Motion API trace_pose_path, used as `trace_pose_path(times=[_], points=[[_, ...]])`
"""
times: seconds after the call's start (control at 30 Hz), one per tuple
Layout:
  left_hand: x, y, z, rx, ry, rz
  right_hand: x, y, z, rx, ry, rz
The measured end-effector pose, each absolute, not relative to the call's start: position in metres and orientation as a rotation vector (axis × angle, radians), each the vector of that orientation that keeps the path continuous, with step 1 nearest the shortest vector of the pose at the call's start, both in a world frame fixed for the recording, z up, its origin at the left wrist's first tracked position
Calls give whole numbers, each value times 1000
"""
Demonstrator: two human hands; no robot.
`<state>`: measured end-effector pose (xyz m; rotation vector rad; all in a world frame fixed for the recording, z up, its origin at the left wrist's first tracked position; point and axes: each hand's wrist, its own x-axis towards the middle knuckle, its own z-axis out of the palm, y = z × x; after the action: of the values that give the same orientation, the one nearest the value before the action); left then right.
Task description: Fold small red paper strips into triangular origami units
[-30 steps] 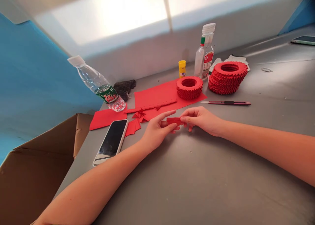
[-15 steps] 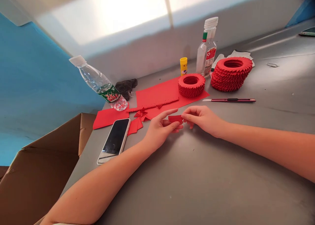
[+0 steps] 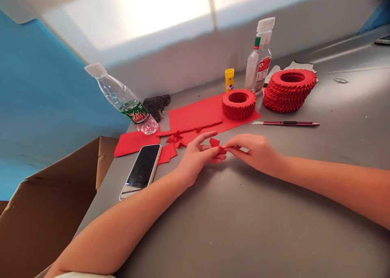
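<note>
A small red paper piece (image 3: 217, 145), partly folded, is pinched between both hands just above the grey table (image 3: 250, 221). My left hand (image 3: 195, 158) grips its left side with thumb and fingers. My right hand (image 3: 254, 151) pinches its right end, fingers curled. Behind the hands lie red paper sheets (image 3: 195, 115), a strip of joined folded pieces (image 3: 190, 129) and a few loose folded red pieces (image 3: 170, 148).
Two red rings of folded paper, a small one (image 3: 238, 103) and a larger one (image 3: 289, 89), stand at the back by a clear bottle (image 3: 258, 59) and a yellow glue stick (image 3: 229, 79). A utility knife (image 3: 286, 123), phone (image 3: 140, 170), water bottle (image 3: 122, 97) and open cardboard box (image 3: 45, 205) are near.
The flat red rectangle held between both hands has been folded at its middle into a pointed shape. The hands stayed in the same spot; the camera shifted slightly.
</note>
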<state>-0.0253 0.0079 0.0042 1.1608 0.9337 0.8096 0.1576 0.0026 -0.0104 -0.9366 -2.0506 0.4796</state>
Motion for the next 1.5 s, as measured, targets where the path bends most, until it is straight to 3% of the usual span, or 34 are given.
trace_pose_path(times=[0.27,0.33,0.5,0.6,1.17,1.5], points=[[-24,10,5,1314,950,806,161,5,-14,-799,-2238,441],[-23,9,4,1405,942,805,160,4,-11,-893,-2182,625],[-22,6,2,1549,947,786,158,4,-6,-956,-1802,1500],[-22,5,2,1582,979,770,158,7,-8,-878,-1701,1678],[-24,13,-1,1258,984,777,158,11,-8,-949,-1564,1686],[-17,2,3,1408,895,613,155,6,-8,-1062,-1895,1205]])
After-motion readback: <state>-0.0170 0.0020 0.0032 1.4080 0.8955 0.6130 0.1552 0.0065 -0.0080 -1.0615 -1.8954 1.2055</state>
